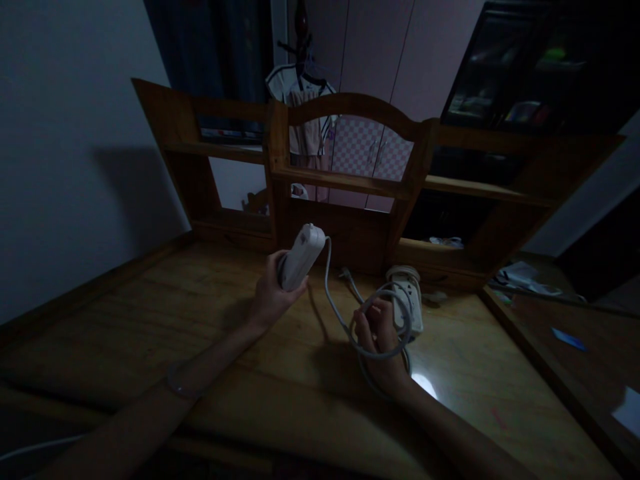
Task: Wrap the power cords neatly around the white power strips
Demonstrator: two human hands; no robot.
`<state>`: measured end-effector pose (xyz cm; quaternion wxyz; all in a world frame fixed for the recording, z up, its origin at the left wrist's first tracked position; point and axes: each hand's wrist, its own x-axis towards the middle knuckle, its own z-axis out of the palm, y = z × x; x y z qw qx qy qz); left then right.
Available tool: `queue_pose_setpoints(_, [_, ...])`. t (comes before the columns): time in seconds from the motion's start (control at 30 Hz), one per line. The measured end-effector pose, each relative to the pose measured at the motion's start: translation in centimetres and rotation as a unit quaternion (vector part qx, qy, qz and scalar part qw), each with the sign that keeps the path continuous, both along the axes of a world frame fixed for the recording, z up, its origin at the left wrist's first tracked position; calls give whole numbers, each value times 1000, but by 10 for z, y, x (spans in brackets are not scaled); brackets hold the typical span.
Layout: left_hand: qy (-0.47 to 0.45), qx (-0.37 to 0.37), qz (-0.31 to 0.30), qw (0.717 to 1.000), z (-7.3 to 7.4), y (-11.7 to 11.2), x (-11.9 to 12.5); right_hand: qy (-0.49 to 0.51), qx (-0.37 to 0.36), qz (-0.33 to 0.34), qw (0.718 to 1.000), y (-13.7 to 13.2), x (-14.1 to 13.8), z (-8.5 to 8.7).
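1. Two bare forearms reach in over the near edge of the desk (150,313). One thin bracelet (179,385) circles the left wrist.
2. The right hand (381,337), above the middle of the desk, is closed around several loops of one white cord (340,320). The loops hang about its fingers and the back of the hand.
3. One bright patch of glare (425,385) sits on the desk just right of that wrist.
4. The left hand (273,293), a little left of the desk's middle and raised off its top, grips one white power strip (301,257) by the lower end. The strip tilts up and away, and the cord leaves its top end and drops to the loops.
5. A second power strip (407,300) lies flat on the desk just behind the right hand, sockets up, partly hidden by fingers and cord. That makes two strips, and any print on them is too dim to read.
6. What looks like one plug (345,272) lies toward the back of the desk, between the two hands.
7. One wooden shelf unit (350,183) with three bays stands along the desk's back edge.
8. Right of the desk, some papers (525,277) and one blue card (567,339) lie on a lower surface.
9. Beyond the desk hang clothes (305,113), beside pink checked cupboard doors (373,157).
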<state>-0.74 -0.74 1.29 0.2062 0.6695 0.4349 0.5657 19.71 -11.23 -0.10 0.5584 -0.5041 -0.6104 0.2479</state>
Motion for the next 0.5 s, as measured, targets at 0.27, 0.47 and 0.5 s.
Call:
queue_pose_setpoints(0.27, [13, 20, 6, 1000, -3, -1, 3, -23, 14, 36, 999, -1, 1, -5])
queue_pose_setpoints(0.47, [65, 39, 15, 997, -10, 6, 2, -62, 3, 26, 998, -2, 4, -2])
queue_pose_setpoints(0.5, [65, 36, 17, 997, -11, 7, 1, -65, 6, 26, 998, -2, 4, -2])
